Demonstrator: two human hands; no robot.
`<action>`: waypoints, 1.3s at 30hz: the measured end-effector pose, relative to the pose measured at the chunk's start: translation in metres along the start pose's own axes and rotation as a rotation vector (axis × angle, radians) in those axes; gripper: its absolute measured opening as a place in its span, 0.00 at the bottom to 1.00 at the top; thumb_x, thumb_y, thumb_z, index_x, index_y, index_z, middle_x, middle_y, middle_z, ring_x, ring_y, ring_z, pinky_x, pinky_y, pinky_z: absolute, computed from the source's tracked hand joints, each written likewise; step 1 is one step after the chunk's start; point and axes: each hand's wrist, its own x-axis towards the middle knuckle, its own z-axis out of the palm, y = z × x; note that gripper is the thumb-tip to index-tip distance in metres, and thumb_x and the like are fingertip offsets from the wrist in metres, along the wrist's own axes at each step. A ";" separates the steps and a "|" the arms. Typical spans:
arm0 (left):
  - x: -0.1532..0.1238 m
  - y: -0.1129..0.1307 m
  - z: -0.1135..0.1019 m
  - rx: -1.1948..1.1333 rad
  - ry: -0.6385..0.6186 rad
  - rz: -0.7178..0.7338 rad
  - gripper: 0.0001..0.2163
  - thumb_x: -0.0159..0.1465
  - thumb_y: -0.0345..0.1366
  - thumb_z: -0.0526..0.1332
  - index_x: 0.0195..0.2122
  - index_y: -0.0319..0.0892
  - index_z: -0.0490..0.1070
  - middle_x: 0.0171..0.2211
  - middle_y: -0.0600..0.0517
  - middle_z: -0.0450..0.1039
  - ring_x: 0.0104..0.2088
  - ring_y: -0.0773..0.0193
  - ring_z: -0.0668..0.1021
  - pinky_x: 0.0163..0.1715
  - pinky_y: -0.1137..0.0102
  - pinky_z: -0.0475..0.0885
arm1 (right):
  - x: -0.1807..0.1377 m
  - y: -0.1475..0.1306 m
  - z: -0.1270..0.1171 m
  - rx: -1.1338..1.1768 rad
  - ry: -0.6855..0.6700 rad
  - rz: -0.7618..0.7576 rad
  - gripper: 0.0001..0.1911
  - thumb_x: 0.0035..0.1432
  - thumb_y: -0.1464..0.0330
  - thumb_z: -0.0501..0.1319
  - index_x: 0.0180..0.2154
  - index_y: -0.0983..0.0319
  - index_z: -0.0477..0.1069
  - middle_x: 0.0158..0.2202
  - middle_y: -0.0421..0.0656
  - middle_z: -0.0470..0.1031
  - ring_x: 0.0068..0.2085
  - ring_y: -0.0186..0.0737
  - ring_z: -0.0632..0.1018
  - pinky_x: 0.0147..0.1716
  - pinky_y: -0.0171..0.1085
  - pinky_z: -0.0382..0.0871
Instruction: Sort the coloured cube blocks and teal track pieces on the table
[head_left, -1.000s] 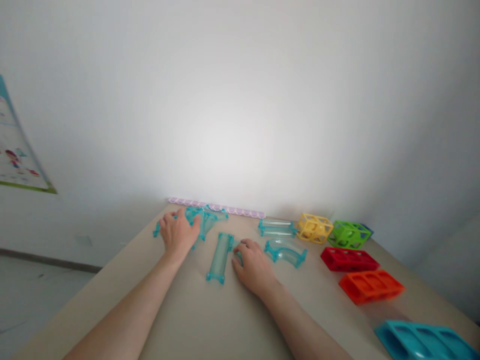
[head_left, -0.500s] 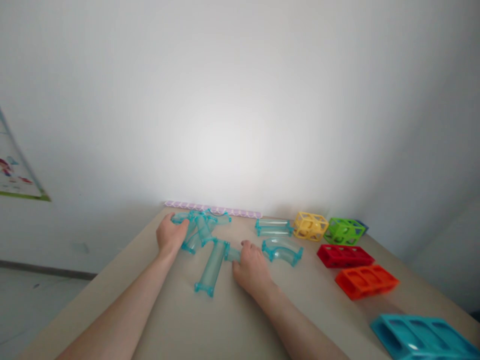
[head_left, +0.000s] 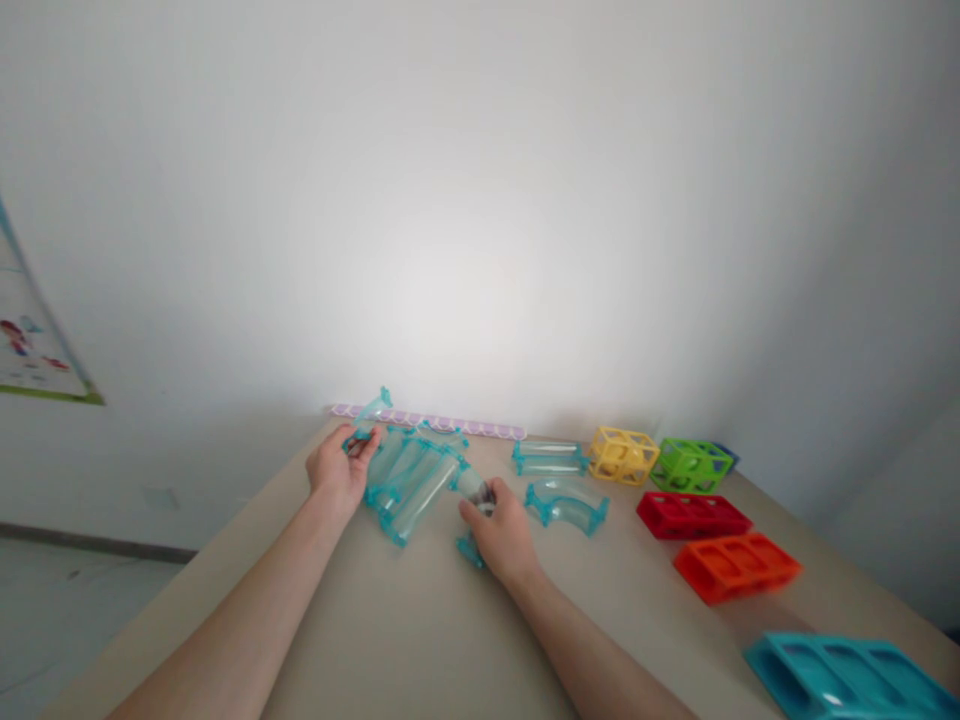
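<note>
My left hand (head_left: 336, 468) pinches the near end of a clear teal track piece (head_left: 375, 405), whose far end tilts up off the table. My right hand (head_left: 501, 527) closes around another clear teal tube piece (head_left: 469, 482); its middle is hidden by my fingers, and a teal end shows below them. Between my hands several clear teal track pieces (head_left: 420, 490) lie side by side and partly overlapping on the table. To the right of my right hand lie a curved clear teal piece (head_left: 566, 503) and a straight clear teal piece (head_left: 551, 458).
Along the wall lies a purple patterned strip (head_left: 480, 427). On the right stand a yellow block (head_left: 624, 455), a green block (head_left: 691, 465), a red block (head_left: 691, 515), an orange block (head_left: 739, 567) and a blue block (head_left: 855, 672). The table (head_left: 390, 640) has its left edge beside my left arm.
My left hand has lifted one end of a track piece. The straight piece between my hands has shifted up and left against the others. My right hand has turned with its piece.
</note>
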 end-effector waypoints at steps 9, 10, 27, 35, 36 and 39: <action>-0.047 0.002 0.009 0.011 -0.710 -0.363 0.02 0.56 0.24 0.62 0.30 0.35 0.72 0.32 0.46 0.78 0.39 0.54 0.82 0.41 0.64 0.79 | 0.002 0.002 0.005 0.424 -0.139 0.038 0.11 0.54 0.60 0.57 0.36 0.60 0.63 0.25 0.37 0.74 0.18 0.29 0.64 0.16 0.29 0.56; -0.054 -0.001 0.009 0.055 -0.791 -0.428 0.01 0.57 0.27 0.63 0.30 0.35 0.72 0.33 0.45 0.78 0.40 0.52 0.82 0.42 0.62 0.78 | 0.002 0.001 0.005 0.457 -0.158 0.035 0.12 0.54 0.59 0.57 0.37 0.60 0.63 0.25 0.37 0.73 0.18 0.29 0.64 0.16 0.29 0.56; -0.073 -0.045 0.008 0.391 -0.685 -0.197 0.08 0.57 0.37 0.64 0.28 0.38 0.68 0.29 0.50 0.73 0.27 0.65 0.76 0.28 0.68 0.74 | 0.007 0.009 0.005 0.813 0.064 0.069 0.15 0.52 0.55 0.57 0.32 0.60 0.69 0.24 0.36 0.66 0.21 0.30 0.63 0.20 0.31 0.57; -0.081 -0.043 0.006 0.603 -0.994 0.071 0.13 0.61 0.44 0.61 0.26 0.40 0.65 0.26 0.53 0.70 0.29 0.66 0.72 0.33 0.70 0.68 | 0.005 0.004 0.004 0.739 -0.036 -0.029 0.16 0.54 0.54 0.59 0.26 0.59 0.70 0.19 0.36 0.65 0.24 0.35 0.67 0.22 0.33 0.57; -0.081 -0.043 0.005 0.599 -1.000 0.061 0.13 0.61 0.44 0.61 0.27 0.40 0.65 0.26 0.53 0.70 0.29 0.66 0.72 0.33 0.70 0.68 | 0.004 0.004 0.004 0.719 -0.034 -0.041 0.17 0.55 0.54 0.58 0.25 0.59 0.70 0.19 0.36 0.65 0.24 0.36 0.67 0.22 0.33 0.58; -0.080 -0.042 0.005 0.591 -1.017 0.032 0.12 0.61 0.43 0.61 0.27 0.40 0.66 0.27 0.52 0.71 0.30 0.65 0.72 0.34 0.69 0.67 | 0.004 0.006 0.003 0.653 -0.012 -0.063 0.19 0.57 0.53 0.57 0.24 0.59 0.68 0.19 0.36 0.63 0.23 0.36 0.66 0.22 0.33 0.58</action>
